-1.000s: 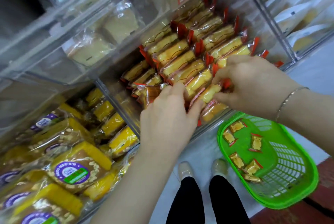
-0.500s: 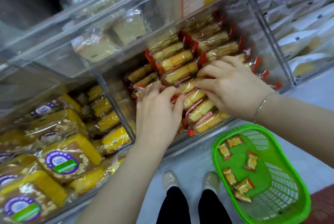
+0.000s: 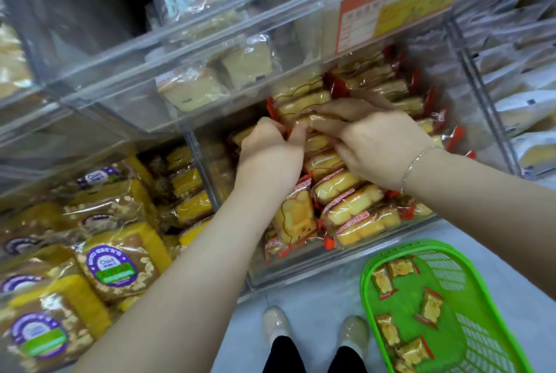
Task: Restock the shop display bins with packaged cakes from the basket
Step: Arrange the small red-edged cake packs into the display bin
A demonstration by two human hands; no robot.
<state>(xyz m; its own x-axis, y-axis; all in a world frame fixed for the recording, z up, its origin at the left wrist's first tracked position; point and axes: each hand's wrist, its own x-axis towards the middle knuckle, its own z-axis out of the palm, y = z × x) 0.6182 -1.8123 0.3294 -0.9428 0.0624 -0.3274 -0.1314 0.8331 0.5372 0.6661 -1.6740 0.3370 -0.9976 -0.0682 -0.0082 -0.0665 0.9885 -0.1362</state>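
Both hands work deep inside the clear display bin (image 3: 301,275): the left hand (image 3: 267,150) curls its fingers round the end of a packaged cake (image 3: 301,123) in the back rows, and the right hand (image 3: 370,138) lies over the neighbouring packs with fingers stretched leftward, pressing them; whether it pinches one I cannot tell. Cakes in the bin lie in stacked rows, long axes running across the bin from left to right, red wrapper ends at the sides. The remaining cakes (image 3: 391,327) lie loose in the green basket (image 3: 496,312) on the floor, below and to the right of the hands, so the right hand is the nearer for the next pick. Compared with half a second ago, both hands have moved further back and up the rows, and the left has gone from flat on the packs to a curled grip.
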